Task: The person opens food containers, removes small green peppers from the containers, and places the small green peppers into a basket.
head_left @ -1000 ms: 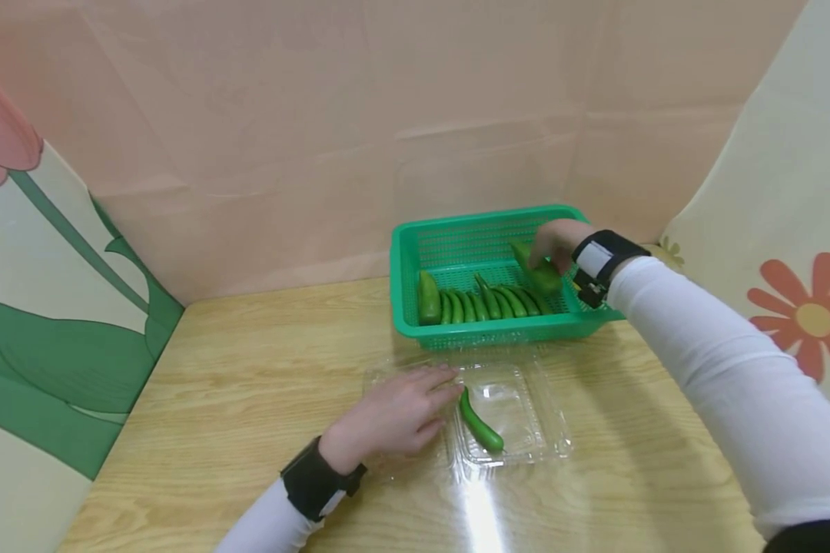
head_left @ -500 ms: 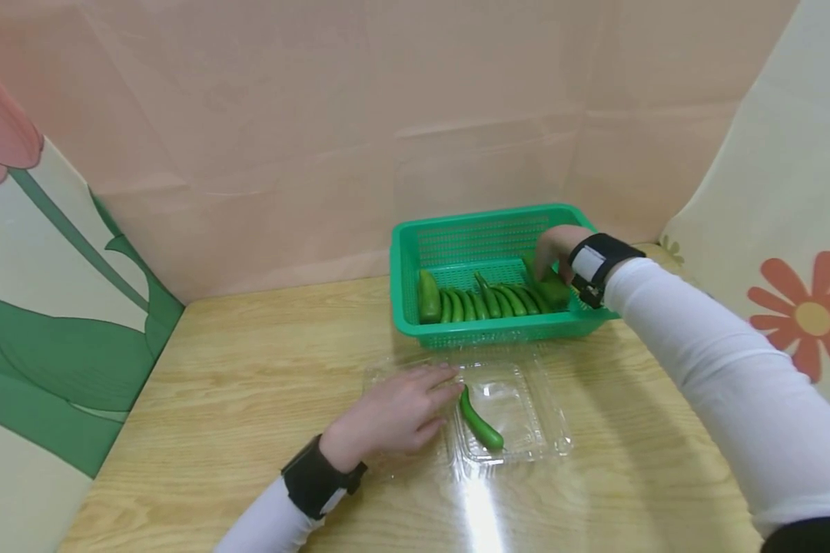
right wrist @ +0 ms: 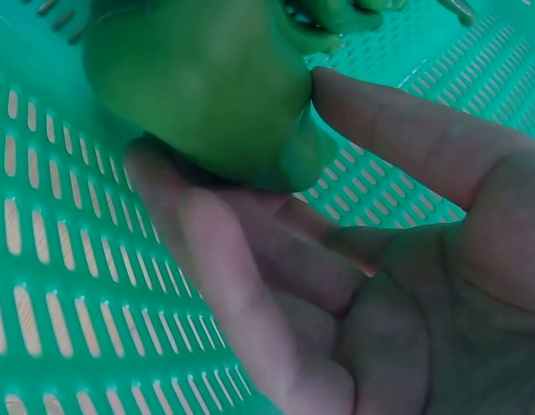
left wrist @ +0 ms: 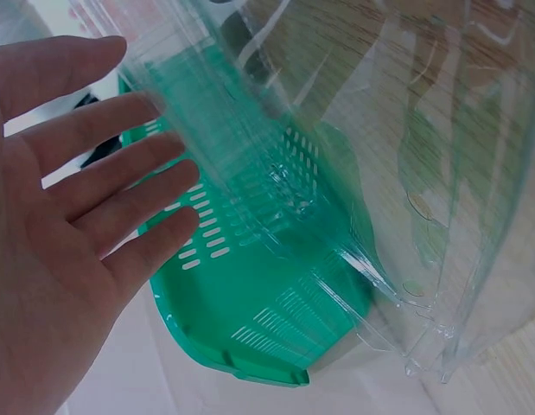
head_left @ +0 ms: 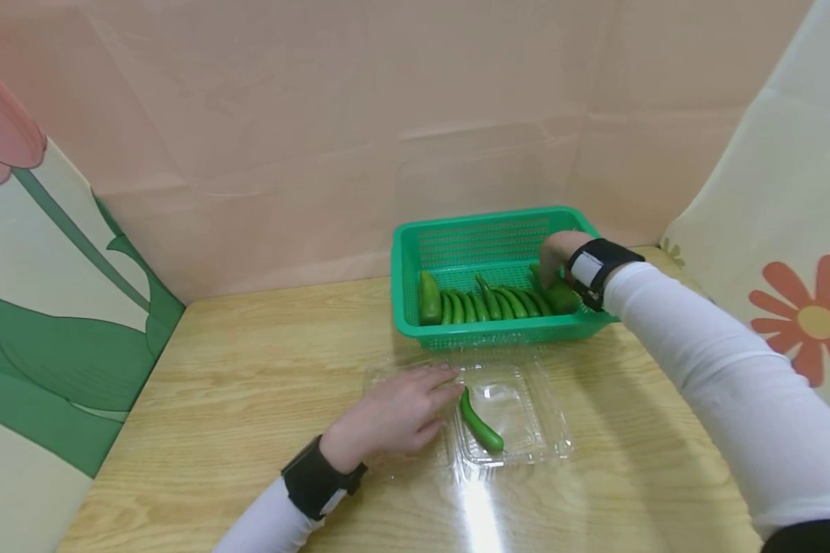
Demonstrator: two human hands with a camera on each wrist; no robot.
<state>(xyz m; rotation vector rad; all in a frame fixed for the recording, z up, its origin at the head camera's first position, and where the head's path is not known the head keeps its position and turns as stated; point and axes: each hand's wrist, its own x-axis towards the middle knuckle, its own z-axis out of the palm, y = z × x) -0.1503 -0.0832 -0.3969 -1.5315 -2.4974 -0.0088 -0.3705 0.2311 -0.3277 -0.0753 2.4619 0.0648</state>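
Note:
In the head view my right hand [head_left: 556, 253] reaches into the right end of a green plastic basket [head_left: 498, 336]. It grips a thick, smooth green vegetable [head_left: 561, 295]; the right wrist view shows the thumb on one side of this vegetable [right wrist: 206, 86] and fingers curled behind it. A row of slim curved green peppers [head_left: 470, 306] lies beside it, with another thick green vegetable [head_left: 429, 298] at the left end. My left hand [head_left: 397, 415] has its fingers extended over the lid side of an opened clear plastic box [head_left: 519, 399]. One slim green pepper [head_left: 480, 424] lies in the box.
The wooden table [head_left: 263, 369] carries the box in front of the basket. A plain pinkish sheet [head_left: 283, 153] hangs close behind the basket. Flower-printed sheets stand at the left [head_left: 48, 346] and right [head_left: 768, 230].
My right hand has moved the thick green vegetable slightly right and down, to the right end of the row in the basket. The left hand and the box have stayed put.

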